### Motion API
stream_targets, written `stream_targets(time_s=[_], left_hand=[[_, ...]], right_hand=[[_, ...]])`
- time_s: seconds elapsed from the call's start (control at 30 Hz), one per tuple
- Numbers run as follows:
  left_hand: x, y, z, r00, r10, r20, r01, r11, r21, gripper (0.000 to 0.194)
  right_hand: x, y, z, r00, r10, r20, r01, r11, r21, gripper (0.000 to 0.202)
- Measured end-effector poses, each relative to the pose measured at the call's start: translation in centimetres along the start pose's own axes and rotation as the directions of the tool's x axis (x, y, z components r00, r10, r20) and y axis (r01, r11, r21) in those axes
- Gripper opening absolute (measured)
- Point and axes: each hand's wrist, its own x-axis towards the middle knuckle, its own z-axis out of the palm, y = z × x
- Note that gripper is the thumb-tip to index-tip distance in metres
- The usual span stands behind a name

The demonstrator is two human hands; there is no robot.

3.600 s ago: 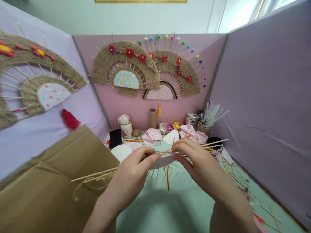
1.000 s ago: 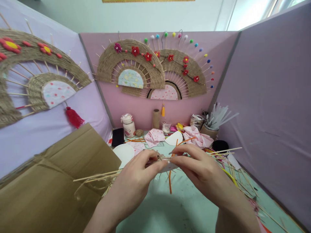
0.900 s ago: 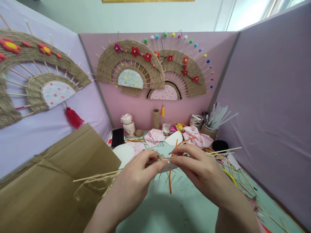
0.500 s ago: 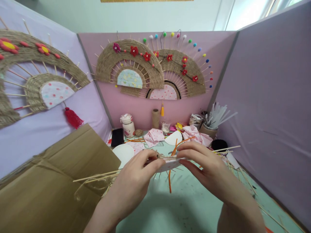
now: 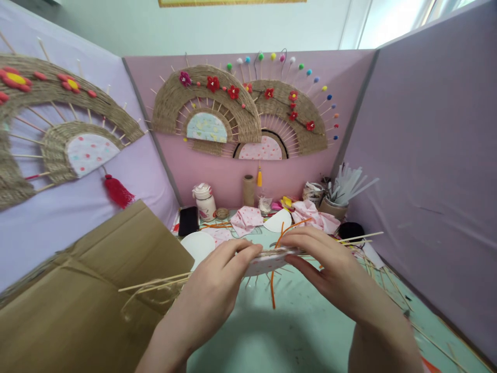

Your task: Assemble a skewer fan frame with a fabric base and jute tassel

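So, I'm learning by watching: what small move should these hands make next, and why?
I'd have the right hand pinch the upper orange strands while the left steadies the dotted piece. Both hands grip that piece; the strands' free ends stand up near the right fingertips, and another orange end hangs below.

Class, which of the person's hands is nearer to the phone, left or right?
Left. The left hand is in front of the phone and a little to its right. The right hand is well to the phone's right, at the fan's other side.
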Motion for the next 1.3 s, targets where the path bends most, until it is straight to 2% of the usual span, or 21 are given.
stream_targets(time_s=[0.27, 0.43, 0.6, 0.7, 0.77, 0.8, 0.87, 0.93, 0.97, 1.0, 1.03, 1.13, 1.23, 1.3], left_hand=[[-0.1, -0.1, 0.1, 0.998, -0.016, -0.059, 0.015, 1.000, -0.027, 0.034], [0.0, 0.0, -0.1, 0.999, -0.021, -0.045, 0.019, 0.999, -0.038, 0.029], [0.1, -0.2, 0.0, 0.999, -0.013, -0.053, 0.012, 1.000, -0.008, 0.025], [0.1, -0.5, 0.1, 0.998, 0.017, -0.065, -0.016, 1.000, 0.009, 0.022], [0.0, -0.9, 0.2, 0.996, 0.034, -0.088, -0.031, 0.999, 0.028, 0.020], [-0.1, -1.2, 0.3, 0.995, 0.036, -0.092, -0.032, 0.999, 0.044, 0.019], [-0.3, -1.9, 0.5, 0.991, 0.060, -0.122, -0.051, 0.996, 0.074, 0.019], [-0.4, -2.6, 0.9, 0.992, 0.057, -0.112, -0.047, 0.995, 0.084, 0.023], [-0.5, -2.8, 1.0, 0.993, 0.042, -0.113, -0.033, 0.996, 0.081, 0.024], [-0.5, -3.0, 1.1, 0.995, 0.022, -0.100, -0.015, 0.997, 0.074, 0.025], [-0.5, -3.1, 1.2, 0.996, 0.005, -0.089, 0.000, 0.998, 0.062, 0.026], [-0.6, -2.9, 1.3, 0.996, -0.021, -0.086, 0.026, 0.999, 0.047, 0.025], [-0.5, -2.8, 1.2, 0.995, -0.023, -0.102, 0.029, 0.998, 0.058, 0.024], [-0.4, -2.8, 1.1, 0.995, -0.016, -0.101, 0.022, 0.998, 0.061, 0.024]], right_hand=[[0.0, 0.1, -0.1, 1.000, 0.006, -0.001, -0.006, 1.000, -0.018, 0.015], [-1.2, -0.2, -1.1, 0.988, -0.014, -0.156, -0.007, 0.991, -0.130, 0.021], [-5.3, -0.3, -3.3, 0.967, 0.087, -0.238, -0.150, 0.953, -0.263, 0.022], [-9.3, 0.5, -4.2, 0.958, 0.161, -0.237, -0.236, 0.912, -0.335, 0.021], [-12.3, 1.5, -4.6, 0.940, 0.270, -0.207, -0.331, 0.869, -0.368, 0.022], [-13.8, 2.1, -4.8, 0.915, 0.355, -0.191, -0.402, 0.834, -0.378, 0.024], [-16.9, 3.2, -5.2, 0.806, 0.579, -0.122, -0.573, 0.712, -0.407, 0.027], [-19.5, 4.1, -5.6, 0.629, 0.773, -0.084, -0.713, 0.529, -0.460, 0.028], [-20.5, 4.4, -5.6, 0.552, 0.830, -0.077, -0.751, 0.455, -0.478, 0.029], [-21.3, 4.6, -5.6, 0.493, 0.866, -0.080, -0.777, 0.397, -0.489, 0.031], [-21.9, 4.8, -5.5, 0.455, 0.887, -0.083, -0.792, 0.360, -0.494, 0.033], [-22.7, 5.2, -4.5, 0.427, 0.902, -0.070, -0.806, 0.344, -0.481, 0.036], [-22.9, 5.9, -3.0, 0.433, 0.900, -0.042, -0.808, 0.367, -0.460, 0.038], [-23.1, 6.4, -2.1, 0.442, 0.896, -0.038, -0.808, 0.379, -0.451, 0.031]])
